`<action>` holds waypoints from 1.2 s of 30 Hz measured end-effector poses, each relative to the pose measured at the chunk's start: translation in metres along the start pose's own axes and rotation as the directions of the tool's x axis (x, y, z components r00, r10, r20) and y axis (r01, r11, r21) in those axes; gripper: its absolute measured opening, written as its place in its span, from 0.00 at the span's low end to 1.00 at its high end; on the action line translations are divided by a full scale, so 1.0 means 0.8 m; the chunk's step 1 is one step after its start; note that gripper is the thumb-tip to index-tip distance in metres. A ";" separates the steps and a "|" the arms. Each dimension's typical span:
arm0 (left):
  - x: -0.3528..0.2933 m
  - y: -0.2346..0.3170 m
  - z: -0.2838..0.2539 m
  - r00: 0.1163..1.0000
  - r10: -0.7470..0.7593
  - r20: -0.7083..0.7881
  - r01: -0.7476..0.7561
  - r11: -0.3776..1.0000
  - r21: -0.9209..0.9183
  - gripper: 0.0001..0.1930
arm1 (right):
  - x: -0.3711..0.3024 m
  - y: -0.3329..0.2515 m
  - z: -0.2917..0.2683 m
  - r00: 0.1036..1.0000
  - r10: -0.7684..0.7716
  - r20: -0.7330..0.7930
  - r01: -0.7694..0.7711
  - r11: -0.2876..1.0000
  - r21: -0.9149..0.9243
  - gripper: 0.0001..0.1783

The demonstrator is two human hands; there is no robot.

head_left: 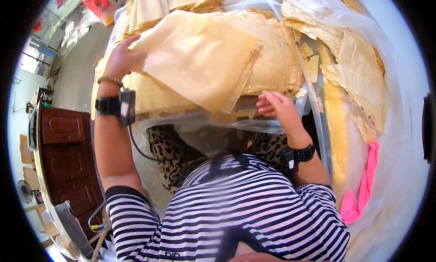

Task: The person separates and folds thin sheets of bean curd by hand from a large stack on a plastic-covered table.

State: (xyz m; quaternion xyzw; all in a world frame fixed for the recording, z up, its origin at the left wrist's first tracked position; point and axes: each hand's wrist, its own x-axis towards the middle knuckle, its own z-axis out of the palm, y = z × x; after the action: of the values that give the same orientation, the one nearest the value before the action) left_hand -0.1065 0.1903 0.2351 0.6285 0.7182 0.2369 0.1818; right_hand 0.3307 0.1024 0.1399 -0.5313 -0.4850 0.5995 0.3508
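A wide, pale yellow tofu skin sheet (195,53) lies raised and slanting over a stack of similar sheets (274,58). My left hand (125,58) grips it by its left edge, thumb on top; the fingers beneath are partly hidden. The sheet's pointed near corner hangs past the stack's front edge. To the right of that corner, beside the stack's near edge, my right hand (276,105) hovers with its fingers loosely curled and slightly apart. Nothing shows between them.
Folded sheets (150,10) are heaped at the back. Broken sheets (354,71) lie on clear plastic film to the right, with a pink strip of cloth (363,189) nearer. A dark red wooden cabinet (68,157) stands at the left. A cable runs from my left wristband.
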 end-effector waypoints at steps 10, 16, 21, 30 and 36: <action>-0.136 0.050 0.073 0.835 0.538 0.119 -0.546 0.780 0.306 0.34 | 0.016 0.013 0.072 0.950 0.195 0.242 -0.255 0.934 0.251 0.21; -0.173 0.057 0.128 0.745 0.665 0.059 -0.628 0.670 0.396 0.22 | 0.007 0.019 0.096 0.895 0.254 0.367 -0.330 0.930 0.161 0.18; -0.187 0.059 0.135 0.743 0.668 0.032 -0.619 0.669 0.411 0.21 | -0.003 0.018 0.123 0.881 0.221 0.419 -0.327 0.923 0.201 0.19; -0.178 0.030 0.110 0.704 0.710 0.025 -0.710 0.703 0.043 0.22 | -0.026 -0.061 0.112 0.692 -0.221 0.687 0.264 0.964 0.044 0.15; -0.161 0.024 0.069 0.716 0.675 0.177 -0.644 0.737 -0.206 0.22 | 0.046 -0.167 0.084 0.330 -0.767 0.550 0.924 0.381 -0.023 0.15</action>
State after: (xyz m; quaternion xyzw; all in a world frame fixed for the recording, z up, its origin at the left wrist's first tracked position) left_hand -0.0412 0.0708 0.1961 0.8538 0.4022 0.2545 0.2108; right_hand 0.2455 0.1607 0.2538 -0.0866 -0.8515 0.3339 0.3950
